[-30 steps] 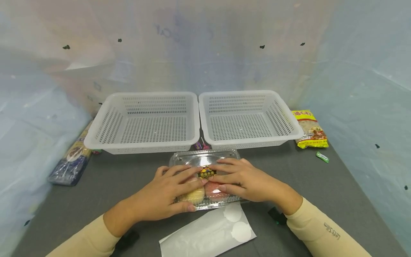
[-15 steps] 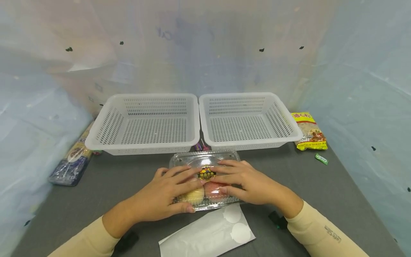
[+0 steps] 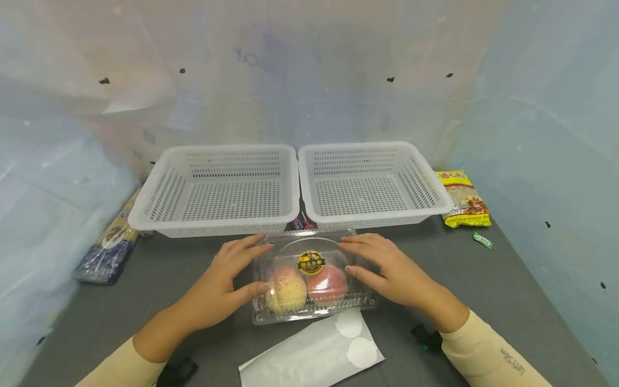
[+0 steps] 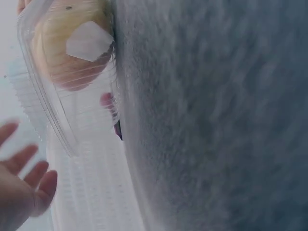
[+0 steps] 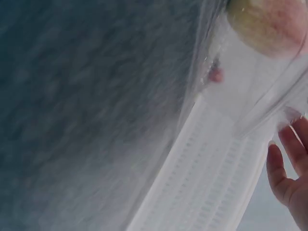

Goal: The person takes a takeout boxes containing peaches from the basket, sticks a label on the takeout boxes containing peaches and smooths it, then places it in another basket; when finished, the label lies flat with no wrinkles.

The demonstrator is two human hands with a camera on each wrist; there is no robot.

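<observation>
A clear plastic fruit box (image 3: 314,315), its lid down, lies in the middle of the table in the head view. Inside are a yellowish-pink round fruit (image 3: 290,295) and a redder one (image 3: 330,285). A black and gold label (image 3: 311,263) sits on the lid. My left hand (image 3: 217,290), fingers spread, has its fingertips at the box's left side. At the right side, my right hand (image 3: 394,271) reaches its extended fingertips over the lid's edge. In the left wrist view, my left hand (image 4: 21,185) appears with loose fingers apart from the box wall.
Two white perforated baskets (image 3: 213,223) (image 3: 387,215) stand side by side behind the box. A sheet of white stickers (image 3: 309,355) lies in front. A yellow food bag (image 3: 464,201) and a small green packet (image 3: 482,240) are right; a blue package (image 3: 108,250) is left.
Both hands have drawn apart from the middle of the lid to the box's two sides. The label and both fruits now show uncovered, and the box appears turned slightly.
</observation>
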